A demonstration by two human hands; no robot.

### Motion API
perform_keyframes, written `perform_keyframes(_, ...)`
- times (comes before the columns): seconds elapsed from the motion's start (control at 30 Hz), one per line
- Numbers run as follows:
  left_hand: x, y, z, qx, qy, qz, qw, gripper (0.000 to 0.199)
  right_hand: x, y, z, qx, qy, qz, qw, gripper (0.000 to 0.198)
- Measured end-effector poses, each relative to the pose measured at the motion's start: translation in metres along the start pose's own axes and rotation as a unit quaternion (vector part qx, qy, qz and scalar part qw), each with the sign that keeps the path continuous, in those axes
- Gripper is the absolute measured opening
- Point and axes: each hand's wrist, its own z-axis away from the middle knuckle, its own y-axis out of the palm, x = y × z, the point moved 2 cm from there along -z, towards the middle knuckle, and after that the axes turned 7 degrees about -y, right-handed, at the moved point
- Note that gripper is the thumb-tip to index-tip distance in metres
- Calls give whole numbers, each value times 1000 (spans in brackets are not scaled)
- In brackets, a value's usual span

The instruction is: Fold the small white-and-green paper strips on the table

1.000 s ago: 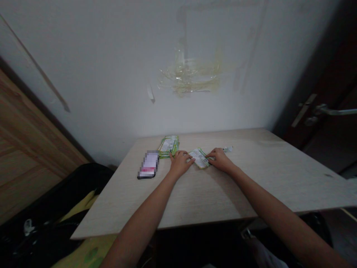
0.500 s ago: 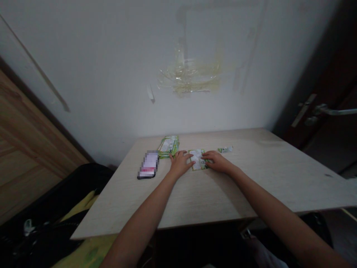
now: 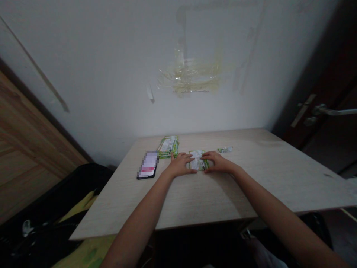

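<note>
A small green-and-white printed packet (image 3: 197, 160) lies flat on the table between my hands. My left hand (image 3: 180, 165) rests at its left edge, fingers spread, their tips touching the packet. At the right edge is my right hand (image 3: 219, 163), fingers apart and partly over the packet's border. Just beyond my left hand, a pile of similar green-and-white packets (image 3: 168, 146) lies near the wall. Print on the packet is too small to read.
A phone (image 3: 149, 164) with a blurred screen lies left of my left hand. Behind my right hand is a small green-and-white scrap (image 3: 224, 149). The pale wooden table (image 3: 279, 171) meets a wall (image 3: 111, 74) with old tape. A door handle (image 3: 334, 111) shows at right.
My left hand has shifted slightly, its thumb now stretched along the packet's near edge. The right-hand fingers have spread wider. The packet has moved slightly to the right.
</note>
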Motion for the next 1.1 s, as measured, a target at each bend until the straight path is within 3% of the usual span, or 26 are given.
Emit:
perform_keyframes(0.77, -4, -5, 1, -30, -8, 46, 998, 45, 3, -6, 1, -25, -7, -31, 999, 41)
perform_keyframes(0.93, -5, -7, 0, -58, -20, 52, 997, 37, 2, -9, 3, -48, 16, -26, 998, 48)
perform_keyframes(1.1, -4, -9, 0, -71, -25, 69, 995, 42, 2, -8, -2, -97, 30, -33, 994, 22)
